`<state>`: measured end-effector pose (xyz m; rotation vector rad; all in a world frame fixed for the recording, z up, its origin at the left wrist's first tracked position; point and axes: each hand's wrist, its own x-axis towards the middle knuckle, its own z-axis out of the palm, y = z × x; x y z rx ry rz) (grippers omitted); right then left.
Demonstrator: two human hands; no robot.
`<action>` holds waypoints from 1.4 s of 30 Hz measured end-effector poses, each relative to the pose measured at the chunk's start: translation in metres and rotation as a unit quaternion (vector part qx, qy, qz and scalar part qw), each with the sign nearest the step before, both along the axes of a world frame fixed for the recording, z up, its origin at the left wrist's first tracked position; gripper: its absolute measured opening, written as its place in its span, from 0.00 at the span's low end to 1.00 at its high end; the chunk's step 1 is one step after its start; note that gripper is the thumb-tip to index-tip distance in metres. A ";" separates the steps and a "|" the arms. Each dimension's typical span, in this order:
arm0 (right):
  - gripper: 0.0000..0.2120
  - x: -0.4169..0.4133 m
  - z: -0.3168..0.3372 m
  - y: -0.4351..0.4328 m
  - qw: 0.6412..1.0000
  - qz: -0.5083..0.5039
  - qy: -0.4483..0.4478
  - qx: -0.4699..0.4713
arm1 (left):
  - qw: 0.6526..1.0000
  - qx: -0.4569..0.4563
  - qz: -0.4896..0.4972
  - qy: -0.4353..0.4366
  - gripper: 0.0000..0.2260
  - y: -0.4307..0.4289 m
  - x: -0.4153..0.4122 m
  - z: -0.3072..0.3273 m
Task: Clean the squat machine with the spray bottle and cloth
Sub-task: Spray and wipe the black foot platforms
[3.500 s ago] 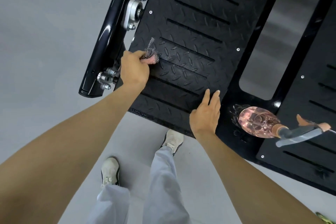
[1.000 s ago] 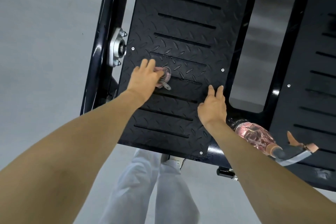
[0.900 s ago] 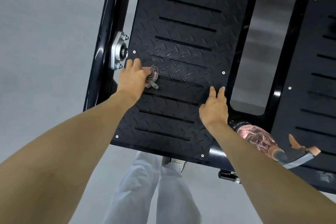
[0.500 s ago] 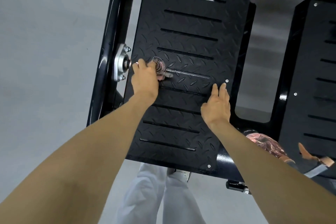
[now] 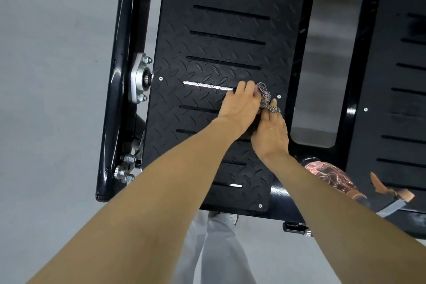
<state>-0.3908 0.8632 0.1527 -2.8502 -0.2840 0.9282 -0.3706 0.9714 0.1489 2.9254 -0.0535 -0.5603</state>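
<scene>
The squat machine's left foot plate [image 5: 219,48] is black tread metal with several slots. My left hand [image 5: 239,106] grips a bunched pink and grey cloth [image 5: 265,97] and presses it on the plate near its right edge. My right hand [image 5: 270,132] rests flat on the plate just below the cloth, fingers straight, touching the left hand. The clear pink spray bottle [image 5: 329,176] lies on its side on the frame at lower right, its grey and tan trigger head [image 5: 391,196] pointing right.
A second foot plate [image 5: 401,90] stands to the right across a gap. The glossy black side tube [image 5: 122,76] with a silver bearing mount [image 5: 139,77] runs along the left. Grey floor surrounds the machine. My white trousers and a shoe [image 5: 227,217] show below the plate.
My left hand has swept the cloth from the plate's left side across to its right edge. The right hand stayed pressed on the plate, and the two hands now meet.
</scene>
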 end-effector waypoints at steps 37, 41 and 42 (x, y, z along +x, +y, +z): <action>0.33 0.050 0.000 0.018 1.000 0.001 0.012 -0.002 | 0.992 -0.060 0.098 0.045 0.18 0.014 0.050 0.007; 0.34 0.048 -0.001 0.013 1.000 0.016 0.004 -0.009 | 0.998 -0.012 0.053 0.016 0.20 0.010 0.050 -0.001; 0.34 0.048 0.000 0.013 1.000 0.023 0.008 -0.014 | 1.000 -0.009 0.027 0.010 0.22 0.017 0.048 -0.001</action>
